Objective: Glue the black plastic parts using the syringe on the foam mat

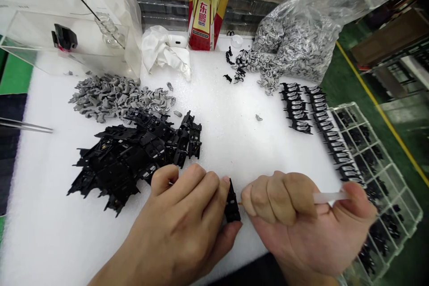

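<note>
Head view: everything below is seen from the camera on your head.
Left hand [187, 214]: curled at the near edge of the table [217, 111]. Your fingertips and thumb pinch a small black part [232, 203].
Black part: it stands upright at the tips of your left fingers, between your two hands, just above the table's near edge.
Right hand [301, 219]: closed in a fist around a clear stick [330, 197]. Its knuckles sit just beside the black part.
Clear stick: it runs out past your thumb toward the right. Its other end points at the part, but I cannot tell if they touch.
Black pile [134, 152]: loose black parts, left of centre, just beyond your left hand.
Grey pile [114, 96]: small grey pieces, behind the black pile and touching it.
Plastic bag [301, 31]: at the far right corner, spilling grey pieces.
Rows [298, 107]: black parts with grey pieces, lined up toward the right edge.
Clear tray [407, 208]: at the right edge, with black parts in its compartments.
Tweezers [27, 125]: at the left edge.
</note>
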`<move>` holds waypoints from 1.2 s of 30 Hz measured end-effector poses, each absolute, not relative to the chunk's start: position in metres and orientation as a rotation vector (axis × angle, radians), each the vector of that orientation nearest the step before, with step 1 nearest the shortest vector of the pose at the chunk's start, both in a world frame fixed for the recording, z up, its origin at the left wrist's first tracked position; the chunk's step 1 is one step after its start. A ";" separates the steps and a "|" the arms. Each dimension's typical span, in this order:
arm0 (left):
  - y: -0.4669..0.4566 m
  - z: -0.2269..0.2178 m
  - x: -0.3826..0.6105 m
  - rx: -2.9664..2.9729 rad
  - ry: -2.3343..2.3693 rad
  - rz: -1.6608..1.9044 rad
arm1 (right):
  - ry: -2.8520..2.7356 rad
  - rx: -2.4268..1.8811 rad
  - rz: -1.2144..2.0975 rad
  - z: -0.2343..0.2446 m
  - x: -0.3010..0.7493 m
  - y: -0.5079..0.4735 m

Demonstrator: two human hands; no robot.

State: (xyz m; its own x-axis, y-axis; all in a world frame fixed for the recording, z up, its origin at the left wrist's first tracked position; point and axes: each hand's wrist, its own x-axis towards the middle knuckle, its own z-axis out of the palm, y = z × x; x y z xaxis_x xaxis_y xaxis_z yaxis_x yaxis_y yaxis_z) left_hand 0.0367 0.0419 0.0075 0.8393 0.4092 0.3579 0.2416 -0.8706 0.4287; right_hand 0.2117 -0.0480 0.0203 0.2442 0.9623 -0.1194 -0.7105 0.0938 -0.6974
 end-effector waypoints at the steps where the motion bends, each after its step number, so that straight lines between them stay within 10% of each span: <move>1: 0.042 0.007 0.037 2.649 0.491 0.632 | -0.421 -0.735 1.293 0.020 0.212 -0.048; 36: 0.041 0.008 0.037 2.673 0.494 0.619 | -0.428 -0.746 1.202 0.016 0.209 -0.057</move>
